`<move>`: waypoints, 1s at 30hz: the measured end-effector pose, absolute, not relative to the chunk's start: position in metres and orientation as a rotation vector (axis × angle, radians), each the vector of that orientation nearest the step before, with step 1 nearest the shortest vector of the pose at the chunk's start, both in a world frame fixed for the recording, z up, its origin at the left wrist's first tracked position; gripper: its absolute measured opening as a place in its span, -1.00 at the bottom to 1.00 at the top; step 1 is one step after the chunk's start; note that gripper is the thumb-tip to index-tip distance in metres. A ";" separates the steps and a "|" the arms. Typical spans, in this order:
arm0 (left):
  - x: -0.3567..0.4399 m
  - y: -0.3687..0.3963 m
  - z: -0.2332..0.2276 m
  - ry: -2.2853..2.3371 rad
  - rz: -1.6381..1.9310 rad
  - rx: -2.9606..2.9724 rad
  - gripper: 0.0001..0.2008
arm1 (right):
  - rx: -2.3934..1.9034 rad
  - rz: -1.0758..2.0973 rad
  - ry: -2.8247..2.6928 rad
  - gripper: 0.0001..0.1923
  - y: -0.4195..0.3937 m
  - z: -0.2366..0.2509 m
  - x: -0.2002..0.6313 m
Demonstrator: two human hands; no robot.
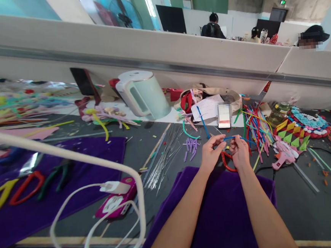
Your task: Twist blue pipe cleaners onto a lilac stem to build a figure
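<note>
— Above the purple cloth (218, 211), what is held by the hands?

— A thin blue stem (232, 137) is pinched between them. The left hand (211, 151) is closed on one end with thumb and forefinger, and the right hand (239, 151) is closed on the stem just beside it. Both hands are nearly shut, with only the stem between the fingertips.

— How is the stem looking?

— It is seen as a slim, fuzzy blue line, stretched almost level from hand to hand, with a short piece passing out to the right. Red scissors handles (227, 164) are seen under the hands, on the grey table (297, 201).

— Can any writing be read?

— No. The white paper (207, 107) behind the hands is marked, but the words are too small to be read.

— What is lying nearby?

— Coloured stems (256, 126) are piled to the right, near a pink glue gun (284, 154). A pale kettle (143, 93) is standing further back.
</note>
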State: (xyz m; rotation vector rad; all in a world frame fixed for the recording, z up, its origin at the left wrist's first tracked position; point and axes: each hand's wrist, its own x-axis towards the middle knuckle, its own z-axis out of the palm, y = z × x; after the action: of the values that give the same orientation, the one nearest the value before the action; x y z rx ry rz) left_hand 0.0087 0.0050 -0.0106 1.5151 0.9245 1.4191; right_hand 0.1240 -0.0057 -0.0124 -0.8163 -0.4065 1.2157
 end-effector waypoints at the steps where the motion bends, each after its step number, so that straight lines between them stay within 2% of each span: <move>1: 0.009 0.005 -0.011 0.918 1.415 1.506 -0.73 | -0.813 1.220 -0.402 -0.68 -0.005 -0.013 0.124; 11: 0.012 0.000 -0.009 0.791 1.346 1.440 -0.74 | -0.805 1.347 -0.342 -0.69 -0.004 -0.018 0.126; 17: 0.011 -0.004 -0.001 0.792 1.401 1.695 -0.81 | -0.829 1.284 -0.378 -0.70 -0.003 -0.020 0.130; 21: 0.012 -0.007 0.002 0.828 1.348 1.968 -0.84 | -0.857 1.158 -0.406 -0.64 -0.002 -0.020 0.136; 27: 0.013 -0.009 0.001 0.830 1.206 2.264 -0.85 | -1.005 0.774 -0.476 -0.59 0.000 -0.023 0.150; 30: 0.014 -0.010 0.002 0.804 1.146 2.325 -0.83 | -1.090 0.666 -0.593 -0.63 0.002 -0.026 0.154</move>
State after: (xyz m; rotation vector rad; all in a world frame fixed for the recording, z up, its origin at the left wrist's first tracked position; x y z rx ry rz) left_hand 0.0140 -0.0100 0.0016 2.3248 0.8036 1.1456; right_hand 0.1539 0.0017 -0.0259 -1.0896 -0.5932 0.6658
